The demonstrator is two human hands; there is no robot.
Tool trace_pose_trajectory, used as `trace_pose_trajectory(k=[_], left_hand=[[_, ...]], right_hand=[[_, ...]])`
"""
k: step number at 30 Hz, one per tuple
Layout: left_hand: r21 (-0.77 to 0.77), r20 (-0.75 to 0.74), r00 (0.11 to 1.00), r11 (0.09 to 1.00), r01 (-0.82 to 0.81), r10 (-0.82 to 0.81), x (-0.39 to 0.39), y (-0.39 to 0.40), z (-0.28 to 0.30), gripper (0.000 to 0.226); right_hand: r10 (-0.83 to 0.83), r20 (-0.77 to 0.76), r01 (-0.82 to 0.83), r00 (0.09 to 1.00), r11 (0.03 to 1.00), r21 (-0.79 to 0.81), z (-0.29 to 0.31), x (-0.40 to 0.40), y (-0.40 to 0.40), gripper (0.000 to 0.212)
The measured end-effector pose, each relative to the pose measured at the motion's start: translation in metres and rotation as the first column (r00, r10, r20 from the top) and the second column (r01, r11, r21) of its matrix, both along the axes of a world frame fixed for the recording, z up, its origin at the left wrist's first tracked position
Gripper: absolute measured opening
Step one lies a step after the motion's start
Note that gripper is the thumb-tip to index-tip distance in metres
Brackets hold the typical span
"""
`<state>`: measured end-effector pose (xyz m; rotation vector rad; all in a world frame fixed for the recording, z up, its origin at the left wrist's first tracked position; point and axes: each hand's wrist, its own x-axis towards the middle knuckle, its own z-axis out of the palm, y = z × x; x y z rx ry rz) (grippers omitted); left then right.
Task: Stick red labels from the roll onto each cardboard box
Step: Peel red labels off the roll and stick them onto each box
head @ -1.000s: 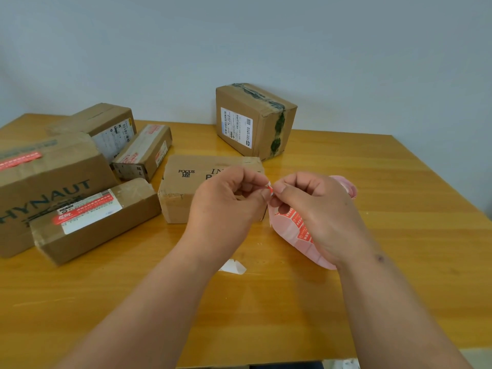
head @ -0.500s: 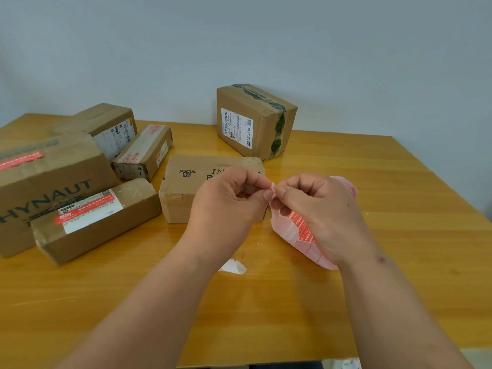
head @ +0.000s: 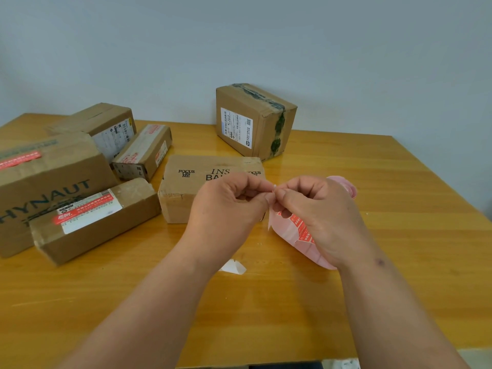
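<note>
My left hand and my right hand meet fingertip to fingertip above the table, both pinching the top edge of the pink roll of red labels, which hangs under my right palm. Just behind my hands lies a flat box printed "FOCUS ON ME". A long box at the left carries a red label, as do the big "HYNAUT" box and a small narrow box. A box with green tape stands at the back, and another box at the back left.
The wooden table ends at a grey wall behind. A small white scrap of backing paper lies on the table between my forearms. The table's right edge runs diagonally at the far right.
My hands have stayed nearly in place. The fingertips have shifted slightly on the strip's edge, and the red tip seen between them earlier now looks white.
</note>
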<state>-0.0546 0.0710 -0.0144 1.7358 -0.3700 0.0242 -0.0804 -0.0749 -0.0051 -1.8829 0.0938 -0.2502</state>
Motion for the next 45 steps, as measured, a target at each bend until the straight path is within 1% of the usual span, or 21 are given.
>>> trace_pose_trajectory(k=[3, 7, 10, 15, 17, 19, 22, 25, 27, 30, 31, 34, 35, 36, 38, 39, 42, 45], left_hand=[[0.039, 0.017, 1.000, 0.999, -0.008, 0.007, 0.001, 0.000, -0.002, 0.007], [0.124, 0.094, 0.992, 0.987, -0.098, 0.087, 0.002, -0.001, -0.004, 0.007], [0.184, 0.131, 0.984, 0.973, -0.142, 0.119, 0.002, -0.001, -0.005, 0.009], [0.210, 0.126, 0.983, 0.965, -0.155, 0.131, 0.002, 0.000, -0.004, 0.016], [0.190, 0.083, 0.986, 0.969, -0.161, 0.147, 0.003, 0.001, -0.003, 0.018], [0.119, 0.010, 0.980, 0.973, -0.197, 0.198, 0.005, 0.005, -0.001, 0.021], [0.004, -0.104, 0.948, 0.954, -0.301, 0.299, 0.012, 0.016, 0.004, 0.022], [-0.085, -0.171, 0.920, 0.925, -0.369, 0.352, 0.018, 0.026, 0.009, 0.023], [-0.089, -0.159, 0.924, 0.927, -0.365, 0.348, 0.020, 0.028, 0.011, 0.023], [-0.040, -0.099, 0.936, 0.939, -0.343, 0.338, 0.018, 0.024, 0.012, 0.023], [-0.013, -0.076, 0.941, 0.943, -0.333, 0.331, 0.017, 0.023, 0.012, 0.022], [0.045, -0.034, 0.954, 0.954, -0.296, 0.297, 0.015, 0.018, 0.010, 0.022], [0.058, -0.026, 0.957, 0.957, -0.286, 0.288, 0.014, 0.017, 0.010, 0.022], [0.071, -0.016, 0.960, 0.958, -0.278, 0.280, 0.013, 0.016, 0.009, 0.022], [0.082, -0.008, 0.962, 0.959, -0.273, 0.274, 0.012, 0.015, 0.008, 0.021], [0.075, -0.014, 0.960, 0.957, -0.279, 0.280, 0.012, 0.016, 0.008, 0.021], [0.029, -0.042, 0.943, 0.944, -0.329, 0.330, 0.016, 0.023, 0.008, 0.017], [-0.093, -0.111, 0.932, 0.930, -0.357, 0.346, 0.023, 0.031, 0.007, 0.016]], right_hand=[[0.006, -0.006, -0.006, 1.000, 0.999, -0.038, -0.001, 0.001, -0.001, 0.019], [0.019, -0.008, -0.020, 1.000, 0.997, -0.075, 0.001, 0.000, 0.002, 0.021], [0.007, -0.007, -0.008, 1.000, 0.994, -0.110, 0.001, 0.000, 0.003, 0.018], [0.023, -0.012, -0.024, 1.000, 0.991, -0.131, 0.002, -0.003, 0.004, 0.020], [0.011, -0.028, -0.015, 1.000, 0.991, -0.135, 0.002, -0.003, 0.001, 0.020], [-0.028, -0.045, 0.020, 0.999, 0.985, -0.172, 0.001, -0.002, -0.004, 0.019], [-0.101, -0.074, 0.076, 0.992, 0.953, -0.293, -0.001, 0.000, -0.017, 0.018], [-0.152, -0.162, 0.074, 0.975, 0.910, -0.409, -0.005, 0.002, -0.029, 0.021], [-0.164, -0.201, 0.060, 0.966, 0.894, -0.444, -0.005, 0.002, -0.030, 0.022], [-0.145, -0.156, 0.069, 0.977, 0.909, -0.412, 0.001, 0.002, -0.020, 0.022], [-0.131, -0.141, 0.068, 0.981, 0.921, -0.383, 0.004, 0.002, -0.014, 0.024], [-0.057, -0.092, 0.026, 0.994, 0.951, -0.307, 0.005, 0.005, 0.006, 0.041], [-0.038, -0.067, 0.015, 0.997, 0.948, -0.318, 0.004, 0.007, 0.011, 0.041], [-0.032, -0.044, 0.015, 0.999, 0.940, -0.341, 0.001, 0.009, 0.015, 0.036], [-0.049, -0.012, 0.041, 0.999, 0.929, -0.368, -0.001, 0.013, 0.016, 0.020], [-0.056, -0.007, 0.050, 0.998, 0.929, -0.367, -0.001, 0.014, 0.014, 0.016], [-0.073, -0.043, 0.054, 0.996, 0.935, -0.350, -0.004, 0.014, 0.005, 0.016], [-0.113, -0.091, 0.067, 0.989, 0.915, -0.399, -0.010, 0.011, -0.005, 0.016]])
